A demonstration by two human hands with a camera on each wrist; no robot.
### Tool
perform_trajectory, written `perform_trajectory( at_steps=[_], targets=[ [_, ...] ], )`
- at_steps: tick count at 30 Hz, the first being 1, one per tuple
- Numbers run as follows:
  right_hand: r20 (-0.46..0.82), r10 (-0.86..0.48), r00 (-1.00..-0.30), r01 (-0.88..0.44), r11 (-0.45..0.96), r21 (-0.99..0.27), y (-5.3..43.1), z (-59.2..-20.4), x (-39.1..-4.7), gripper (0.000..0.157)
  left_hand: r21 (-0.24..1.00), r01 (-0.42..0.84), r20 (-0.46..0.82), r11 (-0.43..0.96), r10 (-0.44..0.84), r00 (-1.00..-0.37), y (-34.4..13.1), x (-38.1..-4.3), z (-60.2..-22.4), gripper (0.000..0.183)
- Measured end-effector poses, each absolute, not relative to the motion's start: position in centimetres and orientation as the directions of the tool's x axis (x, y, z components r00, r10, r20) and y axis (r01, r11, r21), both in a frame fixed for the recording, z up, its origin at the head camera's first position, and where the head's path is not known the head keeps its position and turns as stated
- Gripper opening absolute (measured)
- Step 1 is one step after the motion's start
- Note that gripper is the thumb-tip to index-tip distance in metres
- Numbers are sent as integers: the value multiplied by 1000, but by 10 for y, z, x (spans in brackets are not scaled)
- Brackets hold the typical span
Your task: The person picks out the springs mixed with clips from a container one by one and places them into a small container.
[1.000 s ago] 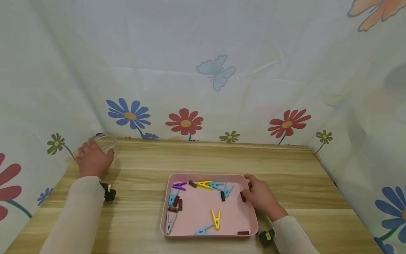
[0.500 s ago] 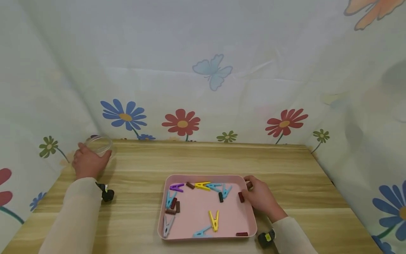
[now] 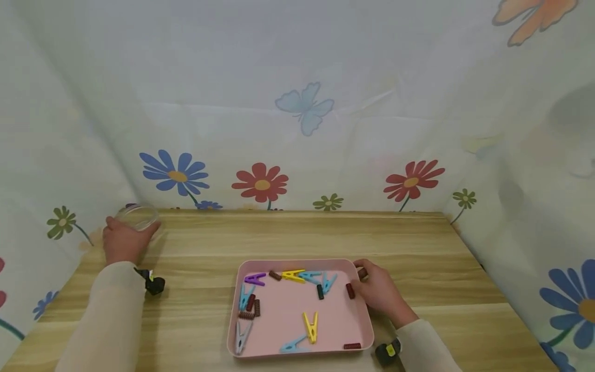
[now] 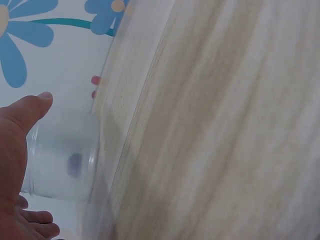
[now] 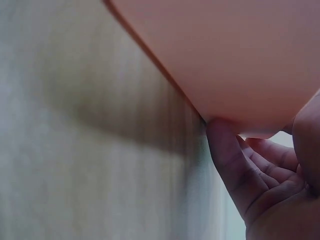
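In the head view, a clear round jar (image 3: 141, 218) stands at the back left corner of the table. My left hand (image 3: 125, 242) is around its near side, fingers and thumb spread. The left wrist view shows the thumb stretched out beside the jar (image 4: 65, 155), the other fingers lower down. On the right, my right hand (image 3: 382, 290) grips the right wall of a pink tray (image 3: 274, 356). Fingertips reach under the tray's edge (image 5: 240, 75) in the right wrist view. Inside lie yellow clothespins (image 3: 311, 327), blue clothespins (image 3: 294, 344) and small dark coil springs (image 3: 351, 346).
The tray also has a purple clothespin (image 3: 254, 279) and a grey clothespin (image 3: 243, 337). Flower-printed cloth (image 3: 223, 129) closes off the back and both sides of the wooden table (image 3: 195, 294).
The left fingers have loosened and spread off the jar, which stays in its corner. The right hand keeps its hold on the tray. The head view has shifted slightly.
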State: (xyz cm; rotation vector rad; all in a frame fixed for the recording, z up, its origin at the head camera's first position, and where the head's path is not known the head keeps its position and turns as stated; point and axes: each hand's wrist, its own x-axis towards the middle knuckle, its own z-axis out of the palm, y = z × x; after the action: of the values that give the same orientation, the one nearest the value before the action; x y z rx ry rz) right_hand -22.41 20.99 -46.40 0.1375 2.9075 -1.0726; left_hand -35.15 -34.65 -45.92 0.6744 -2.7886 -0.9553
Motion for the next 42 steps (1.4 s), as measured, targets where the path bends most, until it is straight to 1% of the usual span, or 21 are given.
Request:
perform_trajectory(
  at_steps=[4, 10, 17, 22, 30, 35, 42],
  targets=[
    [-54, 70, -996, 88, 751, -654, 208, -467, -223, 36, 651, -377, -52, 659, -457, -888, -350, -348, -459, 125],
    [-57, 81, -995, 98, 740, -666, 207, -469, -223, 36, 683, -355, -45, 638, -448, -893, -356, -348, -462, 124],
    [-48, 77, -996, 90, 734, -673, 207, -470, -223, 35, 714, -328, -20, 619, -450, -893, -358, -349, -465, 117],
    [-42, 81, -996, 88, 725, -683, 207, -471, -223, 35, 741, -333, -36, 583, -460, -887, -356, -346, -462, 114],
    [-25, 87, -996, 80, 715, -694, 209, -470, -225, 32, 740, -348, -57, 576, -462, -885, -354, -343, -464, 111],
    [-6, 89, -996, 69, 721, -689, 215, -469, -227, 33, 749, -330, -38, 574, -460, -887, -349, -341, -463, 109],
    [61, 67, -996, 12, 760, -650, 223, -466, -231, 31, 757, -325, -71, 567, -423, -903, -343, -338, -461, 110]
  ],
)
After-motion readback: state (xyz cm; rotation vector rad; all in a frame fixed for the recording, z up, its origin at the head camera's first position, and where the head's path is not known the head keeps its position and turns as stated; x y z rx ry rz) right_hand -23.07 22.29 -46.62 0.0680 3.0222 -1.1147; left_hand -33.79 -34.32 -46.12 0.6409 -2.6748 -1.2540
